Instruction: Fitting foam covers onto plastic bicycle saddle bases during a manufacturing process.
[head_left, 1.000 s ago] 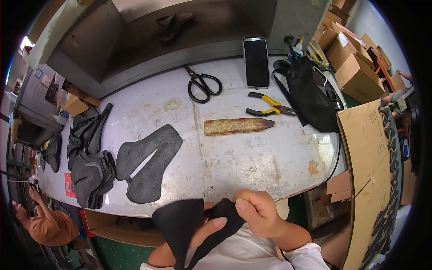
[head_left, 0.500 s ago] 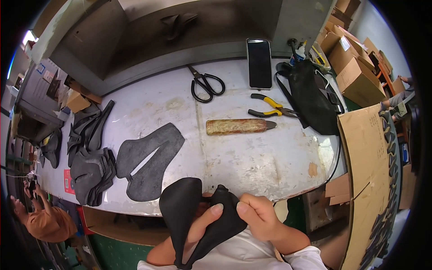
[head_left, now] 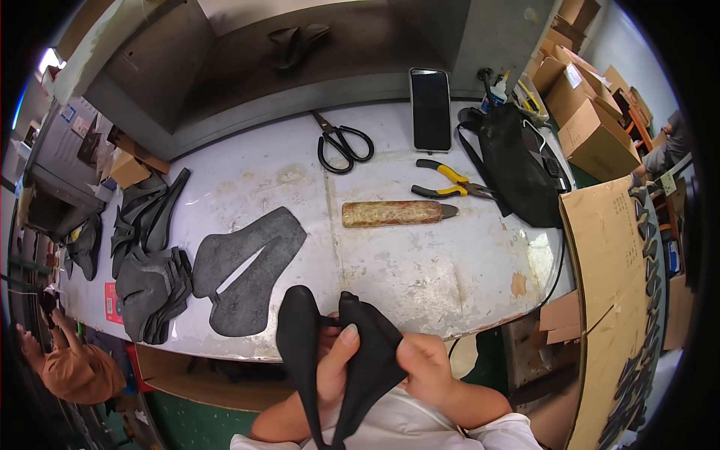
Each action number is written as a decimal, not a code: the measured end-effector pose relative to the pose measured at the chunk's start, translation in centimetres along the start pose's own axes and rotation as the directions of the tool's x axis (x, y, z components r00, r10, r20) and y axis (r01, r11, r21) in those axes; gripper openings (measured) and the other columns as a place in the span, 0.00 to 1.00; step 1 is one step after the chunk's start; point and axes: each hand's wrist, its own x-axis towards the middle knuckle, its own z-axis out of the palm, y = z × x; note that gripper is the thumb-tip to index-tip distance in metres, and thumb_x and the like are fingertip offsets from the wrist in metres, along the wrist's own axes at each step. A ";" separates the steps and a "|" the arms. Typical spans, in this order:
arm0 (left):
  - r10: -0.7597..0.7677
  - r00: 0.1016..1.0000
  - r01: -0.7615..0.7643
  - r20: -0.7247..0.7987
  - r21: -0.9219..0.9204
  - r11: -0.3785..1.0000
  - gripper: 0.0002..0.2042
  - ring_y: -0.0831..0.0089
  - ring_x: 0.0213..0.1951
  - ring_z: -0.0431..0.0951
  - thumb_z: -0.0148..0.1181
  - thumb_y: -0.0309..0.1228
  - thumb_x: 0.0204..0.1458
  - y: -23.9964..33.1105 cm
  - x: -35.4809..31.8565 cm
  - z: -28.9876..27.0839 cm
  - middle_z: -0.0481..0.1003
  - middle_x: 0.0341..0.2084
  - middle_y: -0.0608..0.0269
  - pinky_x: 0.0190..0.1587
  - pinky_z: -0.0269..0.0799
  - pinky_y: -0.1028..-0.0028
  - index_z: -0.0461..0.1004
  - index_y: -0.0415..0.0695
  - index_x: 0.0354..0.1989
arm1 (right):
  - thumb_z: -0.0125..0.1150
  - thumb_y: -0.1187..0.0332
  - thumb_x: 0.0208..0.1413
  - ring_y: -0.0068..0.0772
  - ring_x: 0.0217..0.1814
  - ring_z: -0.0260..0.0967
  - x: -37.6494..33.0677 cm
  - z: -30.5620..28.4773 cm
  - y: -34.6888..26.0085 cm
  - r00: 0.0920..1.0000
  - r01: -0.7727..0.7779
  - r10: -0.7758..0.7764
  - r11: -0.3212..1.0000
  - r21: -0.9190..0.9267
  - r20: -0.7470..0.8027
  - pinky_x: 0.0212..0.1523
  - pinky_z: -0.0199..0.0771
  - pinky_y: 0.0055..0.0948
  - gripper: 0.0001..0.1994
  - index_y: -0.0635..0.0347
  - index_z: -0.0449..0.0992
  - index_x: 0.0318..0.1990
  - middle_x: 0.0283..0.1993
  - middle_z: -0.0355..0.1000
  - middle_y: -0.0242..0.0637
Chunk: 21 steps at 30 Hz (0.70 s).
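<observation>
Head view: the grip of the left hand (head_left: pixel 335 367) and the grip of the right hand (head_left: pixel 429 367) both pinch the black piece (head_left: pixel 373 345) at the near edge of the table (head_left: pixel 405 281). The table is white, scuffed and stained. A grey cabinet (head_left: pixel 281 107) lines the far edge; stacked dark pieces (head_left: pixel 154 296) lie near the left edge. Cardboard boxes (head_left: pixel 600 142) stand beyond the far right corner; green floor (head_left: pixel 178 420) shows below the near edge

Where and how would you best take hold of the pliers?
Probably by the yellow-and-black handles, coming from the left: the pliers lie flat on the table with handles spread leftward, while the jaws point right, toward the black bag.
</observation>
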 end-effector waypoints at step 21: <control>0.398 0.868 -0.494 0.297 0.604 0.626 0.07 0.74 0.25 0.73 0.68 0.24 0.46 5.0 0.1 -3.4 0.75 0.22 0.61 0.28 0.66 0.77 0.76 0.34 0.27 | 0.67 0.68 0.53 0.19 0.26 0.63 0.3 -4.6 -0.6 0.922 0.273 -0.326 0.930 -0.247 -0.210 0.26 0.60 0.21 0.13 0.63 0.68 0.26 0.25 0.69 0.34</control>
